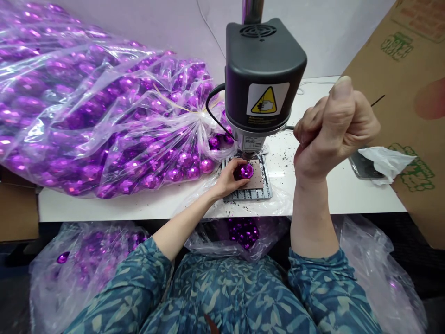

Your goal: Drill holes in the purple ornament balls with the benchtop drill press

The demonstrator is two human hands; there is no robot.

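My left hand (231, 178) pinches a shiny purple faceted ball (246, 171) between thumb and fingers. It holds the ball on a small board (256, 180) on the grey slotted base plate (267, 192), right under the drill press (266, 69). The drill tip is hidden behind the machine's body and my fingers. Raised at the machine's right side, my right hand (335, 125) is closed in a fist around its lever (289, 127), which is mostly covered by the fingers.
A large tied clear bag of purple balls (104, 116) fills the table's left. An open bag with more balls (243, 232) hangs at the front edge. Dark chips dot the white table (139, 206). At right are a phone (365, 167), a tissue (389, 162) and a cardboard box (413, 116).
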